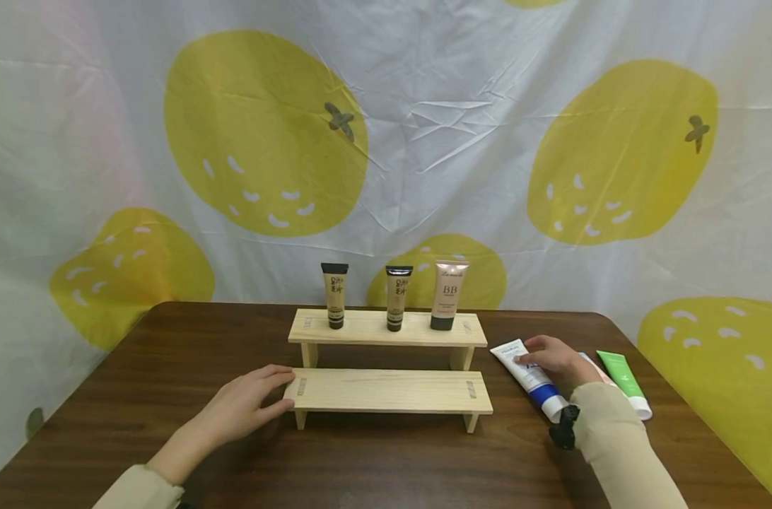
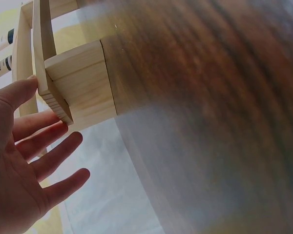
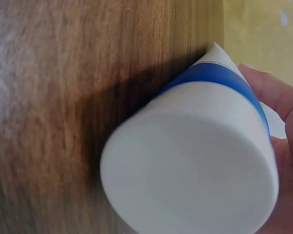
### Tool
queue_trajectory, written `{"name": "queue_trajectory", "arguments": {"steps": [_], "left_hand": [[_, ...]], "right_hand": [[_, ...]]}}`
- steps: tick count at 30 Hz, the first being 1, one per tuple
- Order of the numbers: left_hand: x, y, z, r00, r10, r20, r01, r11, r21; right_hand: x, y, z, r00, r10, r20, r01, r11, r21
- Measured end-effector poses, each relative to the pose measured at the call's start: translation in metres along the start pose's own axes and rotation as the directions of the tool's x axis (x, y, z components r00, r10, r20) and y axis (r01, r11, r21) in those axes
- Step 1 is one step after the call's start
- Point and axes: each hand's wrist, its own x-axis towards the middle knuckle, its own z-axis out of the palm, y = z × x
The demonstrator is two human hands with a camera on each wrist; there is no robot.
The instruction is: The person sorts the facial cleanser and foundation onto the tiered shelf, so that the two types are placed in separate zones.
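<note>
My left hand (image 1: 249, 403) touches the left end of the lower wooden shelf (image 1: 386, 390). Its thumb lies at the board's near corner and its fingertips at the far one. In the left wrist view the fingers (image 2: 63, 153) are spread and mostly straight beside the board's end (image 2: 53, 97). Over on the right, my right hand (image 1: 554, 359) holds a white squeeze tube (image 1: 527, 375) with a blue band, thumb and fingers around its upper part. That tube lies slanted on the table, its white cap (image 3: 185, 175) large in the right wrist view.
On the upper shelf (image 1: 360, 336) stand two small black-capped tubes (image 1: 336, 297) and a pink BB cream tube (image 1: 448, 297). A green tube (image 1: 621, 375) and a pinkish tube (image 1: 599, 369), partly hidden, lie beyond my right hand. A lemon-print curtain (image 1: 424, 155) hangs behind the table (image 1: 220, 339).
</note>
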Motion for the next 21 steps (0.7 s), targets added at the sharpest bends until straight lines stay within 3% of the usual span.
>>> {"name": "queue_trajectory", "arguments": {"steps": [3,10,15,21], "left_hand": [[0.0000,-0.0001,0.0000,1.000,0.001,-0.001,-0.001,1.000,0.001],[-0.0003,-0.0005,0.0003,1.000,0.002,-0.003,-0.002,1.000,0.002],[-0.0005,-0.0005,0.0007,1.000,0.002,-0.008,-0.002,1.000,0.003],[0.0008,-0.0011,0.0019,1.000,-0.011,-0.005,0.011,1.000,0.008]], "right_hand": [[0.0019,-0.0006,0.0008,1.000,-0.007,0.000,0.007,1.000,0.005],[0.0055,-0.0030,0.0007,0.994,-0.101,-0.032,0.097,0.990,-0.106],[0.0055,-0.0022,0.0024,0.993,-0.115,-0.031,0.113,0.993,-0.038],[0.0041,0.0004,-0.0001,0.968,-0.245,-0.045,0.246,0.969,0.006]]}}
